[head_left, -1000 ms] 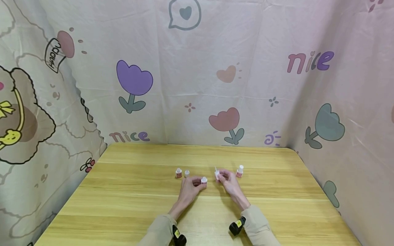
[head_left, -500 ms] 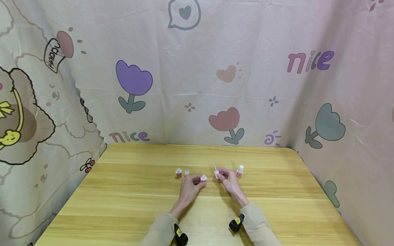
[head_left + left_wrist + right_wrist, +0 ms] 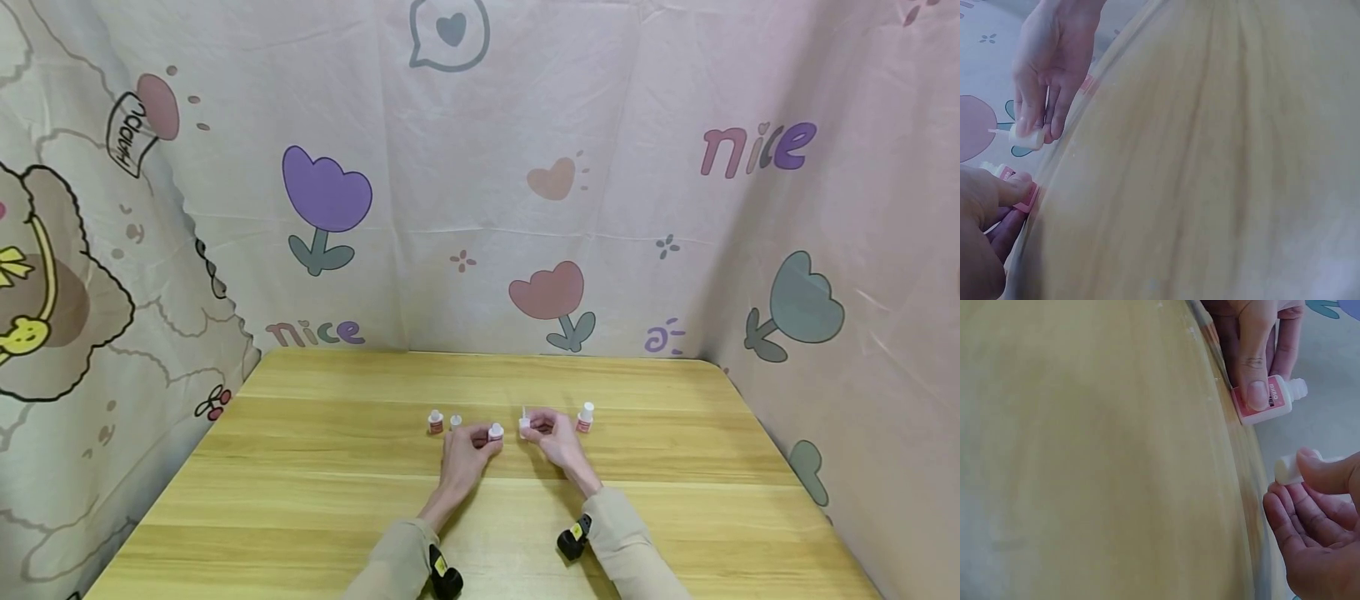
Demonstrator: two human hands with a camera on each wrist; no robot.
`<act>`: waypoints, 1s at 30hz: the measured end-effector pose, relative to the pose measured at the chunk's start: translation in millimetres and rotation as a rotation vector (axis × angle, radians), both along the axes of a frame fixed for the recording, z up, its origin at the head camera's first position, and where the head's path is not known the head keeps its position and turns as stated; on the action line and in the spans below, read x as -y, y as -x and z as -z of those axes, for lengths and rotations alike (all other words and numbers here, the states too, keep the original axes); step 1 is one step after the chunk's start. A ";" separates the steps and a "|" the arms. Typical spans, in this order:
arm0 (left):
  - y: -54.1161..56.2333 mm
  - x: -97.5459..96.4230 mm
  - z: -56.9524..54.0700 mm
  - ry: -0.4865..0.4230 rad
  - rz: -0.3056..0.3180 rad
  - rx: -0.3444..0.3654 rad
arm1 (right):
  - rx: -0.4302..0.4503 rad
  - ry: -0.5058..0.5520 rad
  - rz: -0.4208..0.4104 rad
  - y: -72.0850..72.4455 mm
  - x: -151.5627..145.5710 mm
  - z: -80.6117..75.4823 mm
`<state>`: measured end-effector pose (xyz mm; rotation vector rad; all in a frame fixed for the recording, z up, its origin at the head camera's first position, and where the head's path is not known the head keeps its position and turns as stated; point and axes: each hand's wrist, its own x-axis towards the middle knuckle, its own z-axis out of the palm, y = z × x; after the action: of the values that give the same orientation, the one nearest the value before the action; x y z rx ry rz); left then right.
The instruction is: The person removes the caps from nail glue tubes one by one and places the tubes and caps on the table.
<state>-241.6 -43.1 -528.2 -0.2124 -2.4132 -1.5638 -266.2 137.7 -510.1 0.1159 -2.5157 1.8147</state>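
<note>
Between thumb and fingers, my left hand (image 3: 465,462) holds a small white bottle (image 3: 1280,403) with a pink label, upright over the table. Its narrow white neck (image 3: 1298,389) is uncovered. To the right of it, my right hand (image 3: 558,442) pinches a white brush cap (image 3: 1027,137) with its thin applicator (image 3: 524,412) pointing up. A gap separates bottle and cap. Just beyond the left hand stand a second uncapped bottle (image 3: 436,422) with a red label and a loose white cap (image 3: 456,422). A capped bottle (image 3: 585,417) stands right of the right hand.
The wooden table (image 3: 300,500) runs back to a patterned cloth (image 3: 450,275) that hangs behind it and along both sides. A black wrist camera (image 3: 446,575) sits at the left sleeve, another black wrist camera (image 3: 573,540) at the right.
The left hand has moved slightly away from me with its bottle. The right hand has shifted a little left, and the cap's applicator stands more upright. The other bottles have not moved.
</note>
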 end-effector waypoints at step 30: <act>9.2 -12.9 -0.5 0.010 -0.120 0.008 | 0.024 -0.066 -0.004 14.3 7.2 3.6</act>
<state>-250.8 -30.2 -527.7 -0.0612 -2.3919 -1.5036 -280.5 130.5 -513.8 0.1016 -2.5939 1.7455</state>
